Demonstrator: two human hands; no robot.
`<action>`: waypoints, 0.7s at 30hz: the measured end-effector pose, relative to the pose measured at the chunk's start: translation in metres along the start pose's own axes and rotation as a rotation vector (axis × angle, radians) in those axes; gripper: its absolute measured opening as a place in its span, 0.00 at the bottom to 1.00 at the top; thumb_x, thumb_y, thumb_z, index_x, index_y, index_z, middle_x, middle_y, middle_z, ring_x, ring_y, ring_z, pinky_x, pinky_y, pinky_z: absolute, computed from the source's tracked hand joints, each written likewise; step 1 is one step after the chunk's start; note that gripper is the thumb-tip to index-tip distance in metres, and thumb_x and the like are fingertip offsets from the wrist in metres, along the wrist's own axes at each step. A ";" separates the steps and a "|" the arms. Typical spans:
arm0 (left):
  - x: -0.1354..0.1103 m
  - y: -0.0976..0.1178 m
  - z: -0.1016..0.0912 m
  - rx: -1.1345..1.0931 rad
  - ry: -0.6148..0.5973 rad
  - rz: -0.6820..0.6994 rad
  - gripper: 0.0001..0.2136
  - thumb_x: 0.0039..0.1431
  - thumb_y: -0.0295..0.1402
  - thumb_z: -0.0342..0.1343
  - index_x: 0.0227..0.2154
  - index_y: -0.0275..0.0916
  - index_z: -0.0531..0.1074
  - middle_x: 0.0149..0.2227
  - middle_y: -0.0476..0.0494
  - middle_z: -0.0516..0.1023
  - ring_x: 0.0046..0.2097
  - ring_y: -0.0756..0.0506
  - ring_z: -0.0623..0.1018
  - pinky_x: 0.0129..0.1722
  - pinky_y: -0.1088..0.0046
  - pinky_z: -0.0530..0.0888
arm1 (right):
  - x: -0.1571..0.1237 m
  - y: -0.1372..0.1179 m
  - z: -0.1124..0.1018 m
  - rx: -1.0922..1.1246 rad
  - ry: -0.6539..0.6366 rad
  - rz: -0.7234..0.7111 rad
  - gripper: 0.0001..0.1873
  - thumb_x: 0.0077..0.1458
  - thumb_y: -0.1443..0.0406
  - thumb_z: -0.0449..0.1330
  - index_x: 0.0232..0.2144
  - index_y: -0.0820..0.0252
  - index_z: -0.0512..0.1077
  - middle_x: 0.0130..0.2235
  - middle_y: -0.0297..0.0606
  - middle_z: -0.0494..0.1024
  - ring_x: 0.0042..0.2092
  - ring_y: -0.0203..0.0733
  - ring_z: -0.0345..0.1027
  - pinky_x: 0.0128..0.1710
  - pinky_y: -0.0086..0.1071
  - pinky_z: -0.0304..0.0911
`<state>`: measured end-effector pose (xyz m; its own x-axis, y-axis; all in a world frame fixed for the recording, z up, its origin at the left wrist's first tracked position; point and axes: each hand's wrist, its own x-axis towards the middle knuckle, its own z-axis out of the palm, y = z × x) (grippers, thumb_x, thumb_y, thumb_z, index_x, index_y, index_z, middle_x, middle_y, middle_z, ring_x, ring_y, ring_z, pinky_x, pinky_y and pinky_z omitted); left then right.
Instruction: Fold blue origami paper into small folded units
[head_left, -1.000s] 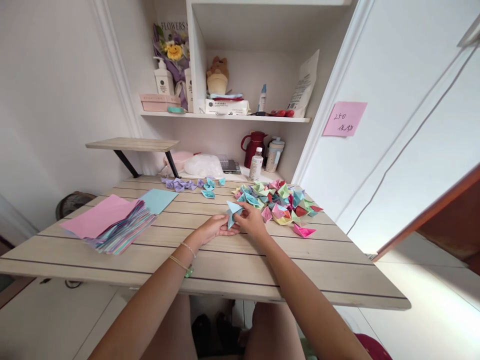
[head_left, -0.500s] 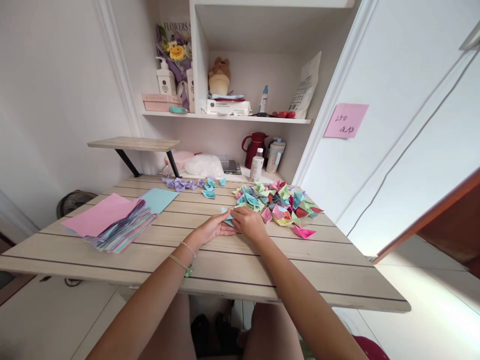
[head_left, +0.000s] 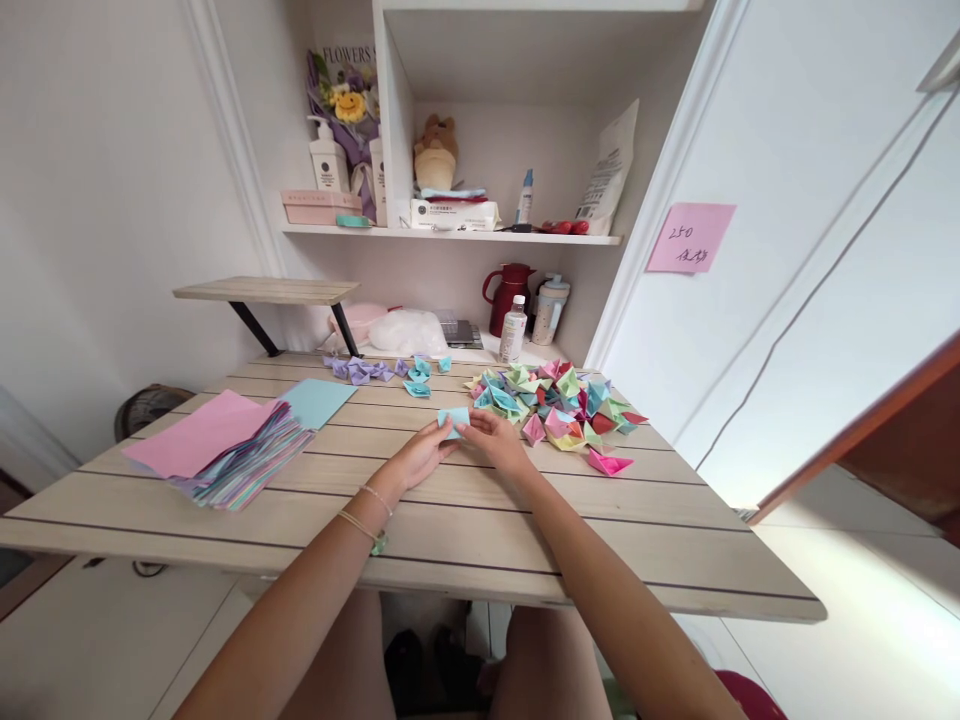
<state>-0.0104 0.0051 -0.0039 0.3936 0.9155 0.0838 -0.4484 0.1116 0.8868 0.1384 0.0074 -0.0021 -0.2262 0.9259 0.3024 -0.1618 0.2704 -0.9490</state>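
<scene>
Both my hands meet at the middle of the wooden table [head_left: 450, 520] on a small light-blue folded paper [head_left: 453, 419]. My left hand [head_left: 417, 455] pinches its left side and my right hand [head_left: 496, 439] pinches its right side. The paper lies low over the tabletop, partly hidden by my fingers. Just right of my right hand lies a heap of several folded paper pieces [head_left: 559, 400] in pink, green, blue and red. A stack of coloured paper sheets [head_left: 225, 445], pink on top, rests at the left.
Small purple and blue folded pieces [head_left: 382, 368] lie at the table's far edge. Behind them stand a red jug [head_left: 508, 296], a small bottle [head_left: 513, 328] and a cup. Shelves above hold bottles, a box and a plush toy. A pink note [head_left: 688, 236] sticks to the wall at right.
The blue paper stood up as a pointed shape a second ago; it now sits lower and flatter between my fingers. Both hands have shifted slightly away from me.
</scene>
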 end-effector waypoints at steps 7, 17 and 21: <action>0.004 -0.001 -0.004 0.356 0.136 0.131 0.19 0.46 0.36 0.62 0.42 0.36 0.72 0.39 0.42 0.75 0.39 0.47 0.74 0.42 0.72 0.69 | 0.000 0.002 -0.006 0.067 -0.027 0.113 0.18 0.39 0.56 0.65 0.32 0.62 0.75 0.30 0.36 0.77 0.35 0.42 0.71 0.41 0.37 0.67; 0.004 0.004 -0.012 0.483 0.119 0.185 0.20 0.42 0.34 0.64 0.40 0.33 0.73 0.30 0.43 0.77 0.29 0.47 0.76 0.33 0.71 0.74 | -0.001 -0.004 -0.019 -0.034 -0.209 0.156 0.19 0.37 0.55 0.65 0.33 0.59 0.75 0.30 0.34 0.77 0.36 0.43 0.72 0.38 0.37 0.69; 0.005 0.001 -0.013 0.411 0.160 0.157 0.19 0.39 0.35 0.65 0.37 0.33 0.74 0.33 0.41 0.78 0.30 0.47 0.77 0.33 0.70 0.75 | 0.000 -0.002 -0.020 -0.054 -0.195 0.162 0.17 0.37 0.55 0.66 0.31 0.58 0.74 0.29 0.33 0.76 0.35 0.41 0.72 0.38 0.36 0.69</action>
<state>-0.0195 0.0152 -0.0083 0.2029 0.9609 0.1886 -0.1251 -0.1656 0.9782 0.1581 0.0124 -0.0016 -0.4270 0.8914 0.1520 -0.0576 0.1409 -0.9883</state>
